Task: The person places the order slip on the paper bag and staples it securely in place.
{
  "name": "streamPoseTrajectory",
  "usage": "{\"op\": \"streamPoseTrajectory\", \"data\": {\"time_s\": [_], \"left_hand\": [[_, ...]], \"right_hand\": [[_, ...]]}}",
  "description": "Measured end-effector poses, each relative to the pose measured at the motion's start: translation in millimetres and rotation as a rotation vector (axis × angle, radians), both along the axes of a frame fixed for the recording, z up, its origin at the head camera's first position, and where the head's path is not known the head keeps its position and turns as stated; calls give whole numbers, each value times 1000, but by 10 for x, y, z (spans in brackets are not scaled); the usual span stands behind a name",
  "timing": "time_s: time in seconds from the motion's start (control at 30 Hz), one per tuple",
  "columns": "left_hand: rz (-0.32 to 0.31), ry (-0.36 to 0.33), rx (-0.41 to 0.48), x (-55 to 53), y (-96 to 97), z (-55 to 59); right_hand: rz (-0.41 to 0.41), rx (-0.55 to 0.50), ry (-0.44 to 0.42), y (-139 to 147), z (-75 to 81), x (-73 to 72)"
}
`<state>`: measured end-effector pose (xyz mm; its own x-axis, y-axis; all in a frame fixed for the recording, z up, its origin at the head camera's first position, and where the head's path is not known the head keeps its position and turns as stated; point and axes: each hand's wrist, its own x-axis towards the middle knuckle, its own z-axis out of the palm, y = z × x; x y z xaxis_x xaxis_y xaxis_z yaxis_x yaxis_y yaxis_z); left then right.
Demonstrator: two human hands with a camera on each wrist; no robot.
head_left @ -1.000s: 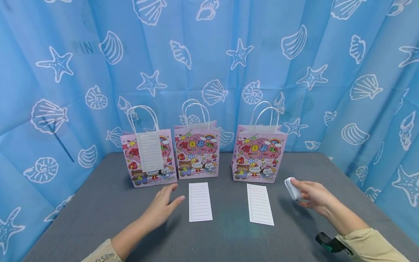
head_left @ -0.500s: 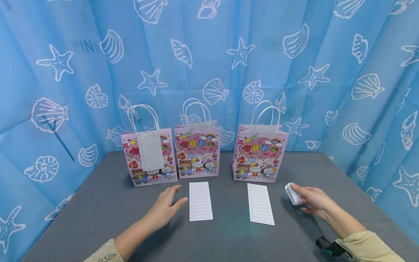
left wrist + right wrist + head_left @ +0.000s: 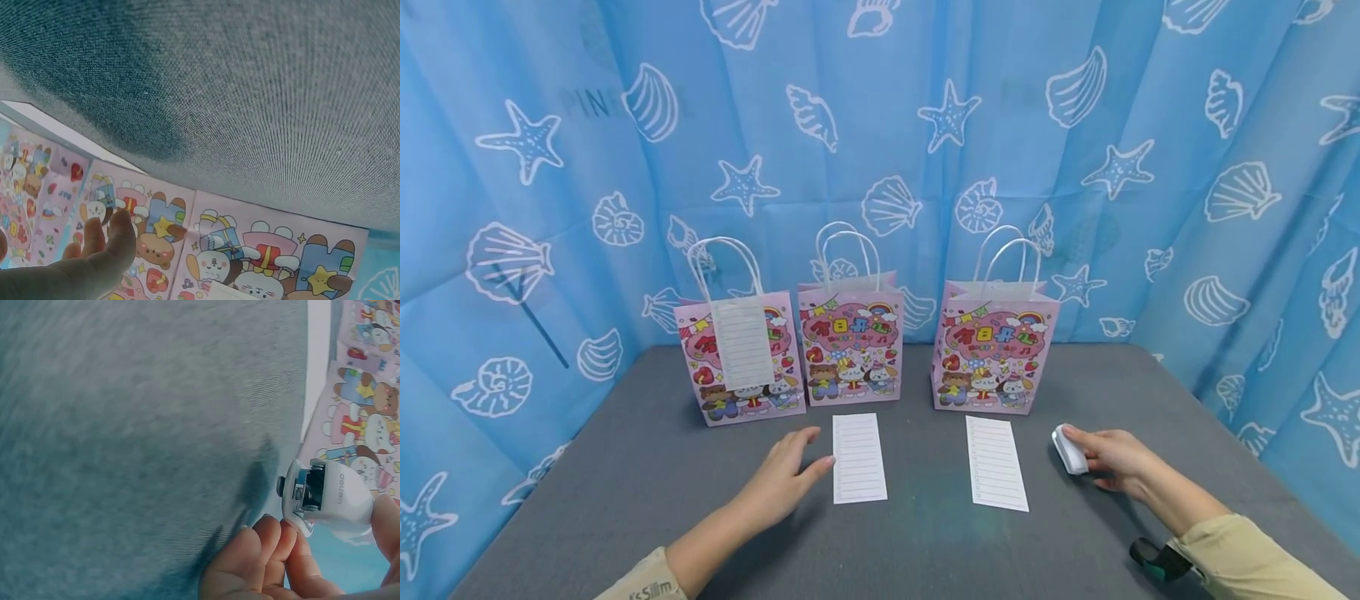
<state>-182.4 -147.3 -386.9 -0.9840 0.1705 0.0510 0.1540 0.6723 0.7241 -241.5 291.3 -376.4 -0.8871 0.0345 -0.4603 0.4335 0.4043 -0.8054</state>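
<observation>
My right hand grips a small white stapler low over the right side of the table, thumb on top and fingers beneath. In the right wrist view the stapler shows its dark inner parts. My left hand reaches out with relaxed fingers, holding nothing, its thumb tip right at the left edge of a lined paper slip. Another lined slip lies flat before the right pink gift bag. On the front of the left gift bag hangs a third slip, upright near the handle.
Between those two stands the middle gift bag, close beside the left one. All three have white upright handles. A grey cloth covers the table, and a blue seashell curtain hangs behind. A black strap sits at the right cuff.
My left hand has shifted a little to the right, up to the middle slip. My right hand has lowered slightly with the stapler. Bags and slips stay where they were.
</observation>
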Motion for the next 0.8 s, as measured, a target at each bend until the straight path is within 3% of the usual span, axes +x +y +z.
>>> {"op": "streamPoseTrajectory", "data": {"time_s": [0.7,0.8], "left_hand": [[-34,-17,-11,10,19,9],[-38,-19,-11,11,17,14]], "right_hand": [[1,151,6,3,-78,-68],[1,174,44,-5,-69,-48]]}}
